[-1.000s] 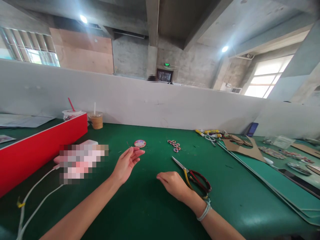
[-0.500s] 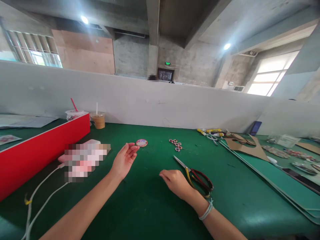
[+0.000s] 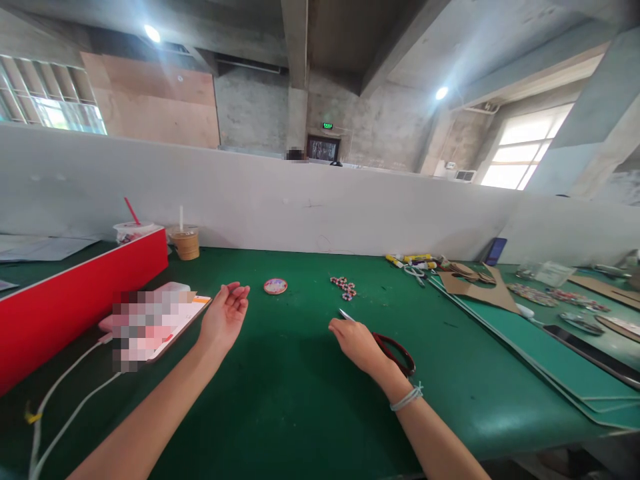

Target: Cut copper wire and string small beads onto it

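Phone point(image 3: 195, 312), partly pixelated, lies on the tabletop point(image 3: 295, 413) at left. Left hand point(image 3: 225, 319) just right of it, palm up, fingers loosely spread and curled. Round disc point(image 3: 275, 287) near its fingertips, apart. Bead cluster point(image 3: 345, 287) next. Right hand point(image 3: 357, 343) partly covers the scissors point(image 3: 406, 351), fingers folded together; can't tell if it's gripping. Cut cardboard point(image 3: 500, 299) further right.

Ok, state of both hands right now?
Left hand: open, fingers loosely curled, nothing visible in it.
Right hand: fingers curled, partly hiding the scissors; can't tell if its grip is closed on anything.
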Demonstrator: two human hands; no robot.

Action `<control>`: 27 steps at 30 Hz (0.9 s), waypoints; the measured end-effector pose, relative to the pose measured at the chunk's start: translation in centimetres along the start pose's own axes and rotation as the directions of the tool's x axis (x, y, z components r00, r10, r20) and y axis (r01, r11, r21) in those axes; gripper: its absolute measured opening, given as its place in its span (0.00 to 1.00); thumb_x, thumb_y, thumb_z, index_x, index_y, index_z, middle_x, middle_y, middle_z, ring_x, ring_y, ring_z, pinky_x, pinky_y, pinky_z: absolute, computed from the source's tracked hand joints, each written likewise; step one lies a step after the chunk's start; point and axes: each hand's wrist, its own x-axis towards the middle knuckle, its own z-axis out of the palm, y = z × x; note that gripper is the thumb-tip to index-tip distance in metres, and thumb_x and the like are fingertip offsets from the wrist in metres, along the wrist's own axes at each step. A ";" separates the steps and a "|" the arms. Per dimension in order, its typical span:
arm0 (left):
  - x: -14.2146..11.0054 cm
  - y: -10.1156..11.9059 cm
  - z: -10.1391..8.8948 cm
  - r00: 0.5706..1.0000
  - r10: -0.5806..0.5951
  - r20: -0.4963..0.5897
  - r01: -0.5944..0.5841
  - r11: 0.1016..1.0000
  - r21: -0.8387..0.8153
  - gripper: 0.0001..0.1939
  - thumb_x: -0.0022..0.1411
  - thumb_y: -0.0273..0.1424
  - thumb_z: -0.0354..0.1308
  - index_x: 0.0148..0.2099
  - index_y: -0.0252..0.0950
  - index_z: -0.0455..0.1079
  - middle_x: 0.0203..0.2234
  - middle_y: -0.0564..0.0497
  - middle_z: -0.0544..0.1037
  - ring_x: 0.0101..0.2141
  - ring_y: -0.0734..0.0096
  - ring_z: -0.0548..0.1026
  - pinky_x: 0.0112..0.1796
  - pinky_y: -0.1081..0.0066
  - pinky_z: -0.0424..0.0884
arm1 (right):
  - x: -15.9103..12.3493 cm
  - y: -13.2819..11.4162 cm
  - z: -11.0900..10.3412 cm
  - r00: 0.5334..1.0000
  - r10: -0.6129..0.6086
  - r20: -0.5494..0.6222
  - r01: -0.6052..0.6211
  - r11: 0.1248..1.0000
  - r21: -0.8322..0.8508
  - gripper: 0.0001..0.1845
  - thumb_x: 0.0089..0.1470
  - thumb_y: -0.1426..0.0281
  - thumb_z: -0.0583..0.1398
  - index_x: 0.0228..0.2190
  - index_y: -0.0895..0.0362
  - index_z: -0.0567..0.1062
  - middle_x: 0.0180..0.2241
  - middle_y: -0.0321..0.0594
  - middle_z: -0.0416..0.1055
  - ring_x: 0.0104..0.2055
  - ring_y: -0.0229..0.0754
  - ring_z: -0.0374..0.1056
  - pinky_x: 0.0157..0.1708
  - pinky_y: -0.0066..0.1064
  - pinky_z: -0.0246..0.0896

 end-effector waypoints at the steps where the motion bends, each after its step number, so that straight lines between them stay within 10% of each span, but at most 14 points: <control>1: 0.1 0.0 -0.1 1.000 -0.001 0.000 0.001 1.000 -0.001 0.15 0.67 0.26 0.45 0.31 0.31 0.70 0.20 0.50 0.75 0.29 0.74 0.78 0.23 0.82 0.70 | 0.0 0.1 -0.1 1.000 0.013 0.000 -0.013 1.000 0.011 0.12 0.62 0.72 0.49 0.29 0.55 0.69 0.27 0.35 0.73 0.28 0.39 0.70 0.25 0.28 0.49; 14: 0.4 -0.6 -0.6 0.999 0.009 -0.038 -0.003 0.988 0.153 0.14 0.66 0.25 0.46 0.32 0.31 0.71 0.24 0.48 0.77 0.32 0.74 0.77 0.26 0.80 0.70 | -0.2 1.1 -0.5 0.997 0.069 0.035 -0.072 0.995 0.071 0.13 0.62 0.70 0.49 0.30 0.56 0.71 0.29 0.37 0.74 0.31 0.39 0.70 0.30 0.26 0.54; 22: 1.1 -0.4 -1.3 0.983 0.182 -0.004 -0.129 0.711 0.691 0.06 0.55 0.28 0.57 0.38 0.36 0.71 0.38 0.45 0.77 0.46 0.59 0.73 0.48 0.56 0.65 | -0.5 1.9 -0.2 0.995 0.070 0.072 -0.075 0.995 0.072 0.15 0.62 0.70 0.49 0.36 0.54 0.75 0.36 0.40 0.74 0.40 0.41 0.70 0.39 0.27 0.58; 25: -0.1 -0.9 -0.7 0.848 0.383 0.366 -0.489 0.304 0.817 0.12 0.54 0.30 0.60 0.42 0.38 0.71 0.44 0.46 0.73 0.52 0.56 0.66 0.54 0.54 0.56 | -0.5 1.9 0.1 0.998 0.053 0.046 -0.056 0.997 0.062 0.15 0.62 0.69 0.49 0.35 0.54 0.76 0.35 0.39 0.74 0.39 0.41 0.70 0.37 0.27 0.58; 27: -1.6 -1.5 -0.1 0.569 0.359 0.740 -0.726 -0.203 0.657 0.13 0.57 0.29 0.57 0.47 0.38 0.70 0.46 0.44 0.72 0.53 0.54 0.65 0.55 0.50 0.54 | -0.5 1.6 0.1 0.999 0.043 0.033 -0.045 0.997 0.058 0.15 0.62 0.68 0.49 0.35 0.53 0.76 0.34 0.38 0.74 0.37 0.40 0.70 0.36 0.27 0.58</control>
